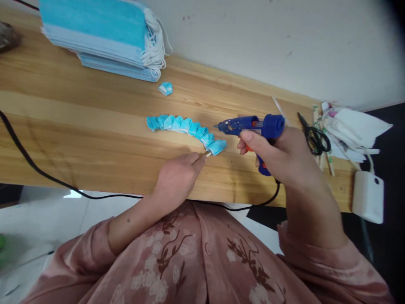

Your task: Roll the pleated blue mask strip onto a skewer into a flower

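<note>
Head view, only one. Blue pleated strip lies curved on the counter, mid-frame. Left hand, lower centre, pinches a thin stick at the strip's lower-right end. Right hand, right of centre, grips a blue glue gun, nozzle pointing left, just beside the strip but apart from it. Step in hand looks like gluing at that end; next move would call for a steady left pinch and the nozzle brought onto the chosen fold. Loose small folded blue piece above the strip, mask stack upper left, scissors at right.

Hard to make out: any glue at the nozzle; whether the stick is fixed to the strip or just held against it; left fingertips and the stick's near end, mostly hidden; right trigger finger, partly behind the gun. Mask stack cut off at the top edge, brown object cut off at left, unidentifiable. Items in the white pile at right overlap, can't separate them.
</note>
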`<state>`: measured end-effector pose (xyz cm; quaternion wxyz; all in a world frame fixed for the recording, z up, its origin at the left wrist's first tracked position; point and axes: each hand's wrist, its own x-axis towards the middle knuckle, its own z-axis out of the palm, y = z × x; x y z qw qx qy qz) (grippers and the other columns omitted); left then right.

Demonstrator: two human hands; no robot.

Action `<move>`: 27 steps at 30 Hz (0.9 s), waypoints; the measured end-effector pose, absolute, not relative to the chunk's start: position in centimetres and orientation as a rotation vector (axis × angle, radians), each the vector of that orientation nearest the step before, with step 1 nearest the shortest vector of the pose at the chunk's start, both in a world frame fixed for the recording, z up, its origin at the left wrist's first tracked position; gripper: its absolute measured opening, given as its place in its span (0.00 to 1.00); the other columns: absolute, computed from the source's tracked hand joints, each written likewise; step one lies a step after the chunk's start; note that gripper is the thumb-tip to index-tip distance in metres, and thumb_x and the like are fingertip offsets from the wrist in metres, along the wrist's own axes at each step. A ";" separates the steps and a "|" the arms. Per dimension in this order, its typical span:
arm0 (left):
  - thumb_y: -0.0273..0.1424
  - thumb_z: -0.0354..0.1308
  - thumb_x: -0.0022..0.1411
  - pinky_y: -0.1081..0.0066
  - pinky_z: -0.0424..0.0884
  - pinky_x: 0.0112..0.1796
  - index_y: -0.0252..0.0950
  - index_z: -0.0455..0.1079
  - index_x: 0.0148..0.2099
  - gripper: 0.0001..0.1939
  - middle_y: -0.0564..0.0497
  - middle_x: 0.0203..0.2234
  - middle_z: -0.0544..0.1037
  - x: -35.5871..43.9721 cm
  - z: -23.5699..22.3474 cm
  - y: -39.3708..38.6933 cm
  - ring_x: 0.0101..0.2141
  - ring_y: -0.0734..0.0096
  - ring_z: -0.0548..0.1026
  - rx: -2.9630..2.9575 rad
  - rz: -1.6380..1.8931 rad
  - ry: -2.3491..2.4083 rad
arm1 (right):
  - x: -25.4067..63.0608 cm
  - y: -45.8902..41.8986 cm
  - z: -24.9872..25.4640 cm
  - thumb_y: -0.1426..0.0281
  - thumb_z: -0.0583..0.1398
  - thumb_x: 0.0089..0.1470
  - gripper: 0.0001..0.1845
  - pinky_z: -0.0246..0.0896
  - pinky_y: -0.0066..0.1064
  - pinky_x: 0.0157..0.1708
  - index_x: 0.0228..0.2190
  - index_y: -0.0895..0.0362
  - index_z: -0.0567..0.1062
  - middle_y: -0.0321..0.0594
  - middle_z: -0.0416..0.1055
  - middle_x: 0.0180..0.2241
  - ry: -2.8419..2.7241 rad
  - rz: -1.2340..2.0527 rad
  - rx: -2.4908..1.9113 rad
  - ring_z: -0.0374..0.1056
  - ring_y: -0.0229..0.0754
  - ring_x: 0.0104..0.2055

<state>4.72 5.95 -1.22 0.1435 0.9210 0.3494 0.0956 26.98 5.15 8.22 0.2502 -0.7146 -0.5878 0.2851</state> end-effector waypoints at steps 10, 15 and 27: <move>0.24 0.48 0.76 0.69 0.74 0.36 0.33 0.71 0.62 0.18 0.45 0.43 0.82 4.8 -1.3 6.0 0.40 0.62 0.80 2.660 0.261 1.003 | 25.5 6.7 5.8 0.60 0.61 0.63 0.20 0.58 0.30 0.23 0.21 0.52 0.72 0.34 0.71 0.19 -1.689 0.803 -1.877 0.67 0.37 0.22; 0.25 0.46 0.76 0.70 0.74 0.35 0.33 0.71 0.62 0.19 0.46 0.41 0.82 4.8 -1.4 6.0 0.39 0.64 0.80 2.656 0.275 0.999 | 25.4 6.8 5.6 0.58 0.62 0.62 0.20 0.58 0.30 0.22 0.21 0.52 0.72 0.34 0.71 0.19 -1.665 0.808 -1.891 0.67 0.37 0.21; 0.24 0.48 0.76 0.68 0.72 0.33 0.32 0.72 0.61 0.18 0.47 0.38 0.81 4.8 -1.2 6.0 0.37 0.62 0.80 2.663 0.291 0.998 | 24.9 7.0 5.2 0.57 0.62 0.62 0.20 0.57 0.32 0.23 0.21 0.52 0.72 0.34 0.71 0.20 -1.677 0.808 -1.864 0.65 0.38 0.22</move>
